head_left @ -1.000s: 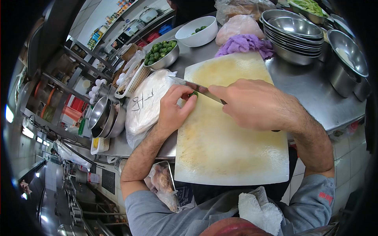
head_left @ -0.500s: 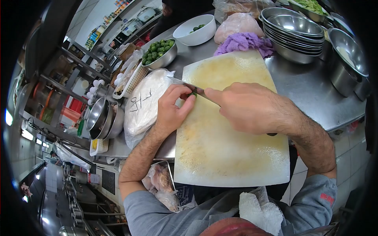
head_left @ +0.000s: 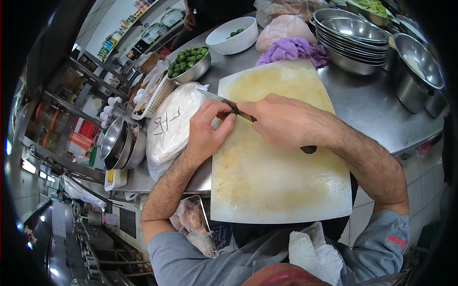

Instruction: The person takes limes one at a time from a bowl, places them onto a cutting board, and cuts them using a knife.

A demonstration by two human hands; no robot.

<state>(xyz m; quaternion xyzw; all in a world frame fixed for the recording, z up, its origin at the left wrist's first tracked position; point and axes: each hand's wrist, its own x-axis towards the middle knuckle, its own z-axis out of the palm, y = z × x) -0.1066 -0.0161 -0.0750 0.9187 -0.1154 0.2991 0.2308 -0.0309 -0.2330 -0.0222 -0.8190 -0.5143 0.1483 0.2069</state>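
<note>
My right hand is wrapped round the handle of a knife, its blade pointing up and left over the cutting board. Between the thumb and fingers of my left hand is a small green lime, mostly covered by the fingers and blade. The blade lies against or just above the lime; I cannot tell how deep it is. Beyond my left hand, a metal bowl is heaped with whole green limes. A white bowl holds several more.
A plastic-wrapped white bundle with marker writing lies left of the board. Purple cloth touches the board's far edge. Stacked metal bowls stand at back right, nested bowls at left. Another person's hand shows beyond the table.
My right hand and the knife have shifted left towards my left fingers, and the handle's end shows more. The left hand keeps its pinch. The view has moved slightly.
</note>
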